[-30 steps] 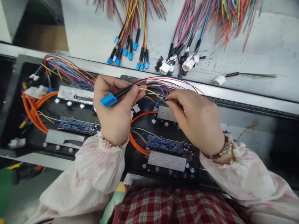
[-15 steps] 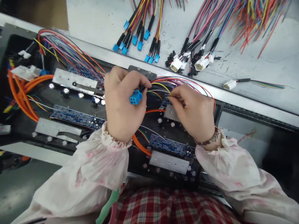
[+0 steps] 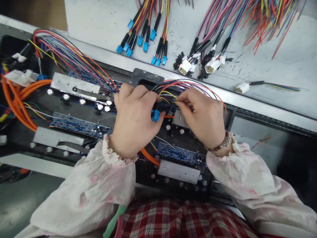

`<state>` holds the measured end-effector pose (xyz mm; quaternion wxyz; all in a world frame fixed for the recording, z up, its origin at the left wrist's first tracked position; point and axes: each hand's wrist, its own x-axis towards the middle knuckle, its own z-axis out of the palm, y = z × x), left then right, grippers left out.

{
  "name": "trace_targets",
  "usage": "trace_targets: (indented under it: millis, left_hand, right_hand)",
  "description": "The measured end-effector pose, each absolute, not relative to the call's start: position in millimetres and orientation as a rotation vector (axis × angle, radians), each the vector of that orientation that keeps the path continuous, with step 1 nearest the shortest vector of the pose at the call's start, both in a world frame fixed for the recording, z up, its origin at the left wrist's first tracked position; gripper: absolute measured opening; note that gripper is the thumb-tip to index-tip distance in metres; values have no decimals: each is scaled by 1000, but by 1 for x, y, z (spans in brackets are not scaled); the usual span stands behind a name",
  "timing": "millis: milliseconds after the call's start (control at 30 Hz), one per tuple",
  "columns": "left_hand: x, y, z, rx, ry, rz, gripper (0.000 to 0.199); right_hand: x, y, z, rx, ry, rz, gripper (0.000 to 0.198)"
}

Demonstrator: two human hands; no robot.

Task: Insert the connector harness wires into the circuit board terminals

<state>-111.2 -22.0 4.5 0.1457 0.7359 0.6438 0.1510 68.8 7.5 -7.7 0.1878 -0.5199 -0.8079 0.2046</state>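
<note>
My left hand (image 3: 136, 120) is closed around the black-sleeved end of a wire harness. Its blue connector (image 3: 155, 115) sticks out by my thumb, socket face toward me. To the right, the thumb and forefinger of my right hand (image 3: 204, 115) pinch the tip of a yellow wire (image 3: 170, 94). This pinch is over the upper right circuit board, mostly hidden by my hand, beside a metal plate (image 3: 179, 119). Red, purple and black wires (image 3: 195, 84) arch behind my right hand. Below both hands lies another blue circuit board (image 3: 180, 154) with a metal bar (image 3: 178, 172).
On the grey table behind lie several blue-plugged harnesses (image 3: 146, 36), white-plugged harnesses (image 3: 210, 64) and a lone white connector (image 3: 242, 87). At left, the black case (image 3: 37, 102) holds more boards, a wire bundle (image 3: 71, 53) and thick orange cables (image 3: 15, 102). A metal rail (image 3: 104, 54) borders the case.
My left hand has turned and moved slightly down and right, bringing the blue connector nearer my right hand. My right hand keeps its pinch on the yellow wire. The whole view has shifted a little.
</note>
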Motion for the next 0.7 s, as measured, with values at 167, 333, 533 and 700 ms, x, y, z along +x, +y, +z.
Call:
trace_targets:
  millis: [167, 333, 533, 700]
  left_hand:
    - [-108, -21, 5, 2150, 1880, 340, 22]
    - [-107, -22, 5, 2166, 1900, 306, 26]
    - [-108, -24, 5, 2154, 1833, 302, 32]
    - [-110, -26, -7, 2070, 1753, 547, 20]
  right_hand:
    - [69, 8, -8, -1483, -2287, 606, 10]
    - [66, 9, -10, -1507, -2293, 594, 8]
    - [72, 4, 1, -1501, -2269, 645, 13]
    - [131, -39, 43, -1651, -2242, 477, 13]
